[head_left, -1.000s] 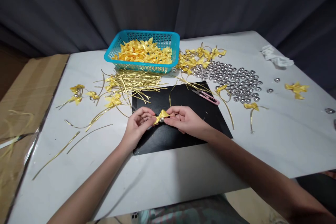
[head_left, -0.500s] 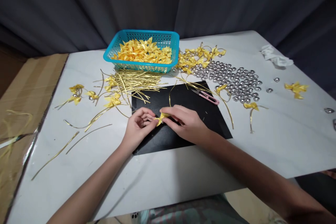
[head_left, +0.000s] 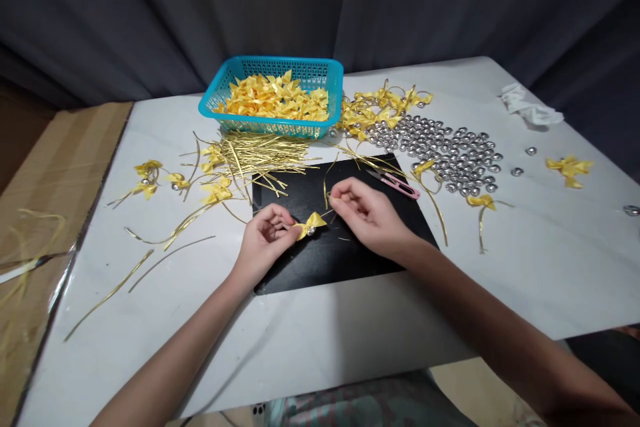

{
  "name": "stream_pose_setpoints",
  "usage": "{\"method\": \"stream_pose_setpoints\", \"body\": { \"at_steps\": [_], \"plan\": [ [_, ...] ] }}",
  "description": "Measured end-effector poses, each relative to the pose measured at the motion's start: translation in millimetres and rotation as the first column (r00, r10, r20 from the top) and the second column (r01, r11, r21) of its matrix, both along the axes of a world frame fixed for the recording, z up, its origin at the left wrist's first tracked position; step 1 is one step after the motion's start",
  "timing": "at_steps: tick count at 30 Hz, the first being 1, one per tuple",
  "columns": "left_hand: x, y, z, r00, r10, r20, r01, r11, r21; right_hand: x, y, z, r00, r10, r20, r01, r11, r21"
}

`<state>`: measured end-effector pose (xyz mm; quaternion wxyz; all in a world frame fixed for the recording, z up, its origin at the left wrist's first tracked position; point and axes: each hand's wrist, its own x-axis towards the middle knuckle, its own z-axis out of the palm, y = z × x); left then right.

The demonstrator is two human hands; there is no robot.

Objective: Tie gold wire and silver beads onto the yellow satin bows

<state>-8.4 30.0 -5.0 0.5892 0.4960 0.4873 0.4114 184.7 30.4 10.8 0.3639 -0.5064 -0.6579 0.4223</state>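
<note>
- One glossy yellow bow (head_left: 314,219), silver bead (head_left: 311,231) on its near side, over the black mat (head_left: 320,263), clamped by the left hand (head_left: 267,237).
- One right hand (head_left: 367,217) over the mat, thumb and finger together; I cannot tell whether on wire.
- One pink snips (head_left: 407,189), mat's right edge; one blue basket (head_left: 280,125) beyond.
- White desk (head_left: 400,320) shows between mat and near desk edge.
</note>
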Motion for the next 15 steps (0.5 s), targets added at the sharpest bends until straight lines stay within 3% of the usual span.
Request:
{"method": "stream_pose_setpoints", "body": {
  "at_steps": [2, 4, 6, 8, 11, 15],
  "plan": [
    [0.6, 0.0, 0.6, 1.000, -0.006, 0.004, 0.006, 1.000, -0.002, 11.8, 4.2, 7.6, 0.999, -0.030, 0.013, 0.029, 0.999, 0.023],
    [1.2, -0.2, 1.3, 1.000, -0.015, 0.006, 0.015, 1.000, 0.001, 23.8, 8.0, 14.4, 0.990, -0.025, 0.141, 0.009, 0.994, 0.109],
    [1.5, -0.5, 1.8, 1.000, -0.023, 0.006, 0.023, 1.000, 0.015, 33.0, 10.9, 18.2, 0.947, 0.034, 0.319, -0.085, 0.985, 0.149],
    [1.7, -1.0, 1.9, 1.000, -0.029, -0.006, 0.029, 0.999, 0.041, 37.4, 12.6, 18.3, 0.889, 0.145, 0.435, -0.203, 0.975, 0.090],
    [2.2, -2.4, 1.4, 0.992, -0.062, -0.108, 0.074, 0.991, 0.109, 35.6, 12.6, 15.0, 0.881, 0.205, 0.427, -0.247, 0.968, 0.046],
    [4.2, -4.7, 1.2, 0.951, -0.100, -0.291, 0.183, 0.944, 0.274, 29.5, 10.7, 13.0, 0.923, 0.067, 0.380, -0.173, 0.952, 0.253]
  ]
}}
